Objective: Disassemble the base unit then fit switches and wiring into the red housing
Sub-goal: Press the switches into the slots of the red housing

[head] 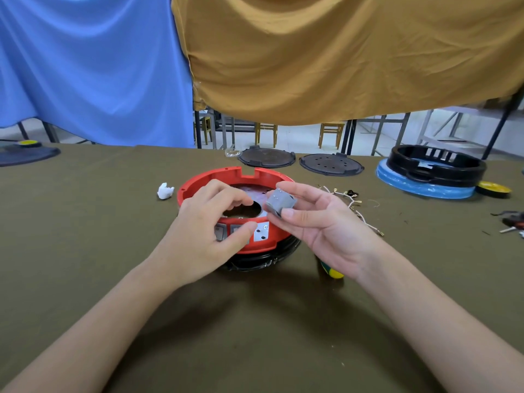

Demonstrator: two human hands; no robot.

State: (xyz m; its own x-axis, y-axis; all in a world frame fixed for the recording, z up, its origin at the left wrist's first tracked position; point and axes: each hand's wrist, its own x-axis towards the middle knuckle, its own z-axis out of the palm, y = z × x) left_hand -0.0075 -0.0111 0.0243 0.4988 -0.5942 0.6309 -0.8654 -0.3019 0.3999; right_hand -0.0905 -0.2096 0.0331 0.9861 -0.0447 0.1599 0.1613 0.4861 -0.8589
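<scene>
The round red housing (198, 180) sits on a black base ring (255, 263) in the middle of the table, open side up. Its front panel carries a silver plate (262, 232) with holes and grey switches beside it. My left hand (209, 231) rests on the housing's front wall, thumb on the panel, fingers curled over the rim; it holds nothing that I can see. My right hand (320, 222) holds a small grey switch block (279, 204) between thumb and fingers just above the housing's right rim. Loose white wiring (354, 204) with brass terminals lies to the right.
Two dark round plates (266, 158) (331, 165) lie at the back. A black ring on a blue-wrapped disc (431, 177) stands far right, a yellow cap (493, 189) beside it. A white crumpled tissue (165, 190) lies left of the housing. A yellow-green screwdriver handle (333, 272) lies under my right wrist.
</scene>
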